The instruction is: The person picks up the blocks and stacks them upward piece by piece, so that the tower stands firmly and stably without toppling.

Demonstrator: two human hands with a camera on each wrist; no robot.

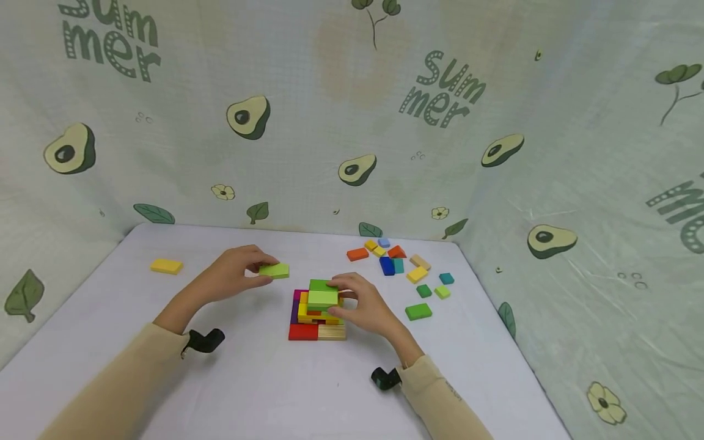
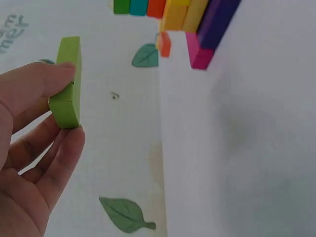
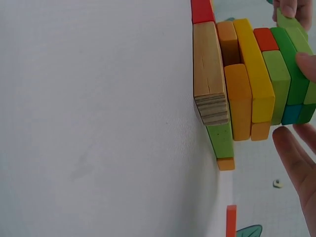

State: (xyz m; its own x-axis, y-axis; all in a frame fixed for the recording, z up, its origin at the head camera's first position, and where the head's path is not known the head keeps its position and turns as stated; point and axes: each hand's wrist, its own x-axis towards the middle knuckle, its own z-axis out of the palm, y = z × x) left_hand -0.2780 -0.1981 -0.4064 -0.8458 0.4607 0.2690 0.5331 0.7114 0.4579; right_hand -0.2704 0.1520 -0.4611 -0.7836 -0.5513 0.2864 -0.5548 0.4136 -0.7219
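A layered stack of coloured wooden blocks (image 1: 304, 332) stands on the white table, widest at its base. Two green blocks (image 1: 322, 298) lie side by side on its top. At their right end, my right hand (image 1: 362, 304) grips them between thumb and fingers. In the right wrist view, the thumb (image 3: 308, 64) lies against the top layer and the fingertips (image 3: 284, 136) are at the side. Off to the upper left of the stack, my left hand (image 1: 239, 272) pinches a light green block (image 1: 277, 271) above the table. That same block (image 2: 69, 94) appears between thumb and fingers in the left wrist view.
Loose blocks in several colours lie at the back right, among them a blue block (image 1: 387, 266) and a green block (image 1: 418, 311). A yellow block (image 1: 167, 266) lies alone at the back left. Printed cloth (image 1: 308, 122) hangs behind the table.
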